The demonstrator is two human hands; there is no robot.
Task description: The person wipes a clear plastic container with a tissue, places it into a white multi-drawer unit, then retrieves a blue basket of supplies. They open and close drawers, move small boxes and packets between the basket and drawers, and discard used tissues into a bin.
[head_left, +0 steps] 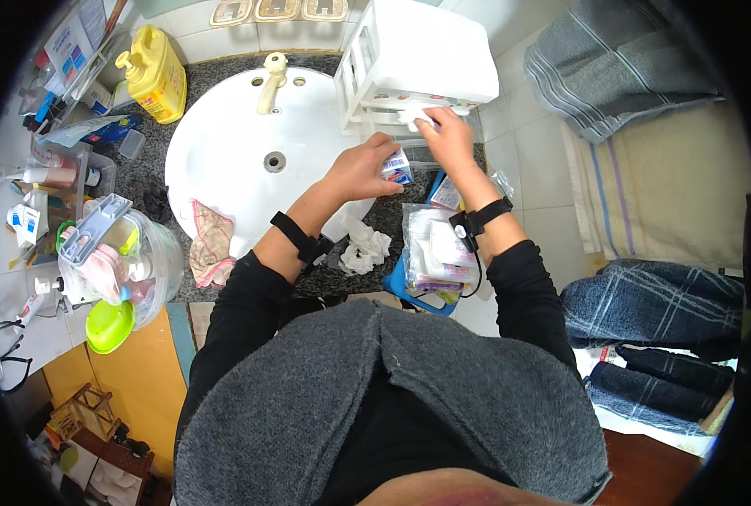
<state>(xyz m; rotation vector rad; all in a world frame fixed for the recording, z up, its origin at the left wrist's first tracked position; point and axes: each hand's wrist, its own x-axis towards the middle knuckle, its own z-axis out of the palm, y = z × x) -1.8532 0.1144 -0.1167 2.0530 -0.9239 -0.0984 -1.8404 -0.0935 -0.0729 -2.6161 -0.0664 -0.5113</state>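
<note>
Small blue-and-white box sits between the thumb and fingers of the left hand, just past the right rim of the white washbasin, whose wide bowl opens leftward. The right hand pinches a white object, its kind unclear, at the lower front edge of the white drawer unit. A narrow gap parts the hands. Crumpled white tissue lies near the front edge of the tabletop, with bagged packets to its right.
</note>
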